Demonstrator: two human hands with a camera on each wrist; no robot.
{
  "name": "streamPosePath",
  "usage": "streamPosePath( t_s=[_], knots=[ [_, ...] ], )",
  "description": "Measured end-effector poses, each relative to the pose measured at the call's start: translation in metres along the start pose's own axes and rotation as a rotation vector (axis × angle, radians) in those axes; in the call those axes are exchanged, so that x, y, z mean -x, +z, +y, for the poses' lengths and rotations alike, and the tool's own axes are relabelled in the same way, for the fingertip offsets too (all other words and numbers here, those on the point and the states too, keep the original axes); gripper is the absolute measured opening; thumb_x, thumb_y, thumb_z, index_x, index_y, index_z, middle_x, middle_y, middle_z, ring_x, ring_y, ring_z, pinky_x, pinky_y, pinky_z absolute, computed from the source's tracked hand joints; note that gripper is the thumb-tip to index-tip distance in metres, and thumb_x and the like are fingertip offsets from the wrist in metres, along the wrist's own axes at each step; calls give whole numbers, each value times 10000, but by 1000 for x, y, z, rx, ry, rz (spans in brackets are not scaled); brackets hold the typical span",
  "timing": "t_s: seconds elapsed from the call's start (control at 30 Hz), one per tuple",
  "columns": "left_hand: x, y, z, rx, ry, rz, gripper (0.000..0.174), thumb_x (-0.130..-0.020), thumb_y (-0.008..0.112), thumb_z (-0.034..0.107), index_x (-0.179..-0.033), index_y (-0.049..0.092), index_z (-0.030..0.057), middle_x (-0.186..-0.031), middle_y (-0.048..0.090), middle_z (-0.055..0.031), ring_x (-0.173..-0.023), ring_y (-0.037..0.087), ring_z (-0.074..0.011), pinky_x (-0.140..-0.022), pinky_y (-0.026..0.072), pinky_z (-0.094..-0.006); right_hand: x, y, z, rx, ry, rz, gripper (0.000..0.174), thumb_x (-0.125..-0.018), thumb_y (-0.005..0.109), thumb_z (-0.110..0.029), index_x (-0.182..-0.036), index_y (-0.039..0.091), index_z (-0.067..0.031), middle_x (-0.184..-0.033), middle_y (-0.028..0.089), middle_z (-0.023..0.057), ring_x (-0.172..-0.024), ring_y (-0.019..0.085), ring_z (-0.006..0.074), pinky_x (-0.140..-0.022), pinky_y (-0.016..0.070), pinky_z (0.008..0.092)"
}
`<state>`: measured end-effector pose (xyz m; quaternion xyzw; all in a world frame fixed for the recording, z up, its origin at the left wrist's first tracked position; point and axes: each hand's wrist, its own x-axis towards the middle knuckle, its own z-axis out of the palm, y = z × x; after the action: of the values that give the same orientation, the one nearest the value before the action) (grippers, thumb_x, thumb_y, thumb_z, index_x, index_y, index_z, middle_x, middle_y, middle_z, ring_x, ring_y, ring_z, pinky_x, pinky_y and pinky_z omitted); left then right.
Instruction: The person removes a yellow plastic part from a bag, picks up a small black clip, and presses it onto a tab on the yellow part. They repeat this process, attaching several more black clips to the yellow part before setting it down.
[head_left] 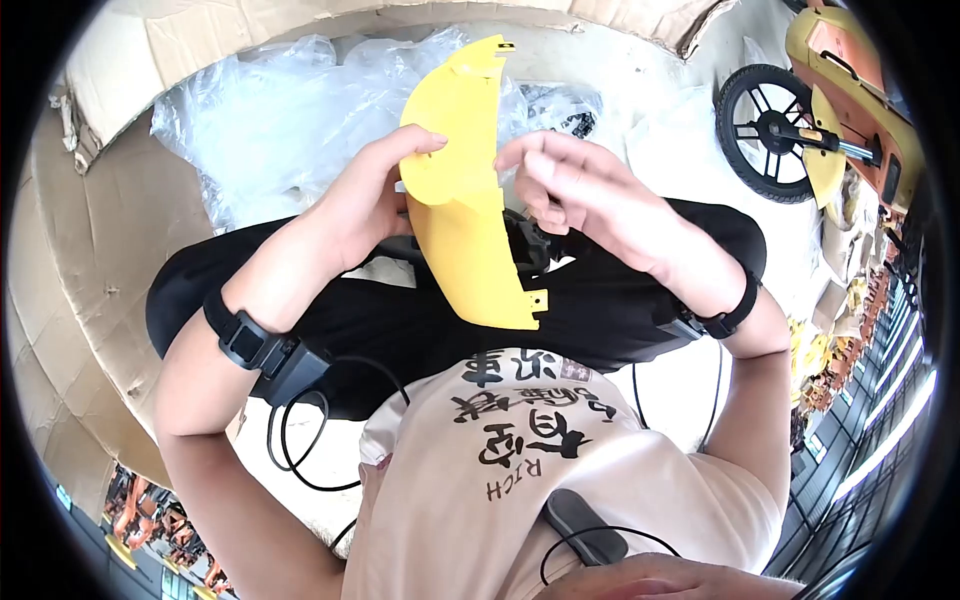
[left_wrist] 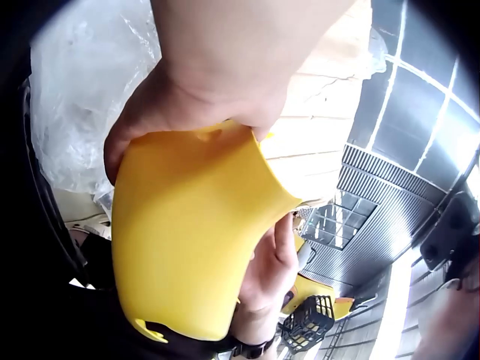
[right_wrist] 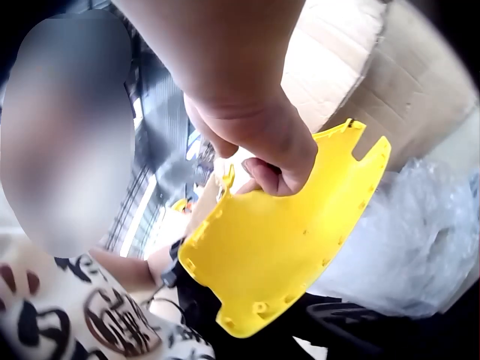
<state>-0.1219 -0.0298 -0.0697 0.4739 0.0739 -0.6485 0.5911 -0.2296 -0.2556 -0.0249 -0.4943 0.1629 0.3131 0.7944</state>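
A curved yellow plastic panel point(head_left: 465, 250) stands over the lap, its hollow inner face showing in the right wrist view. My left hand point(head_left: 375, 190) grips its side edge, thumb on the outer face; in the left wrist view the left hand point(left_wrist: 195, 105) spans the panel's top end. Across from it, my right hand point(head_left: 595, 195) has its index fingertip right at the panel's other edge, the remaining fingers loosely bent. In the right wrist view the right hand point(right_wrist: 277, 154) overlaps the inner face of the yellow panel point(right_wrist: 292, 232), where small tabs line the rim.
Clear plastic wrapping point(head_left: 270, 120) lies ahead on the floor, with cardboard point(head_left: 90, 270) at the left. A black dark-coloured part point(head_left: 535, 245) shows behind the panel. A yellow-orange vehicle with a black wheel point(head_left: 765, 130) stands at the right. Cables point(head_left: 325, 440) hang near the lap.
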Motion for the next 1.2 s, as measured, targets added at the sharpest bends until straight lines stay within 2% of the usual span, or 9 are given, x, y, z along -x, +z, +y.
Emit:
streamPosePath(
  t_s=[0.07,0.13,0.23,0.3,0.37,0.53,0.7,1.03,1.2],
  knots=[
    [1,0,2,-12,31,103,672,-871,593,473,-1382,432,67,-1308,504,-134,-1156,554,-264,-975,439,-428,-5,-19,5,-320,-43,-26,404,-1029,452,-257,-1305,506,33,-1071,585,92,-840,478,152,-817,443,301],
    [-2,-1,4,-4,24,108,686,-869,602,471,-1398,409,79,-1306,504,-129,-1169,545,-259,-978,435,-424,-6,-25,1,-387,-64,24,378,-1026,465,-204,-1322,524,23,-1129,617,122,-896,524,143,-858,476,319],
    [-5,-2,6,43,39,248,562,-903,589,449,-1320,520,79,-1250,599,-94,-1150,587,-230,-979,429,-428,-8,-31,-2,-409,-80,-60,411,-1036,443,-192,-1375,483,37,-1197,610,145,-905,515,142,-876,467,318],
    [-7,-1,9,39,85,201,703,-863,619,466,-1417,377,108,-1298,504,-115,-1204,514,-251,-986,425,-419,-7,-29,-3,-394,-121,-59,382,-1043,441,-197,-1343,503,31,-1198,609,152,-891,505,141,-854,461,308],
    [-9,0,12,38,80,194,720,-860,620,468,-1430,368,107,-1305,500,-112,-1212,504,-250,-998,409,-419,-6,-32,-2,-376,-161,-55,356,-1049,439,-201,-1312,522,25,-1199,608,159,-877,495,139,-832,455,298],
    [-12,6,18,-21,64,194,788,-849,624,472,-1479,324,107,-1338,479,-108,-1241,470,-250,-1036,360,-421,-3,-40,-4,-375,-242,-103,259,-1055,465,-236,-1140,562,-11,-1089,638,155,-776,464,124,-717,421,263],
    [-13,11,20,-50,23,204,824,-842,621,474,-1502,297,103,-1369,462,-108,-1261,451,-251,-1045,347,-423,0,-44,-4,-328,-248,-26,382,-1048,485,-233,-1333,538,16,-1013,644,100,-767,486,91,-711,429,230],
    [-15,19,23,-65,59,246,799,-840,633,459,-1496,319,129,-1354,486,-92,-1249,466,-229,-1023,362,-407,-1,-41,-8,-266,-233,27,270,-1033,525,-193,-1226,584,-14,-979,640,64,-781,488,92,-728,426,222],
    [-15,22,24,-104,84,247,780,-847,633,454,-1489,334,128,-1335,510,-72,-1235,486,-200,-1005,379,-406,-2,-44,-3,-343,-268,21,228,-1007,565,-167,-1157,600,2,-780,526,-7,-709,414,81,-648,357,231]
  ],
)
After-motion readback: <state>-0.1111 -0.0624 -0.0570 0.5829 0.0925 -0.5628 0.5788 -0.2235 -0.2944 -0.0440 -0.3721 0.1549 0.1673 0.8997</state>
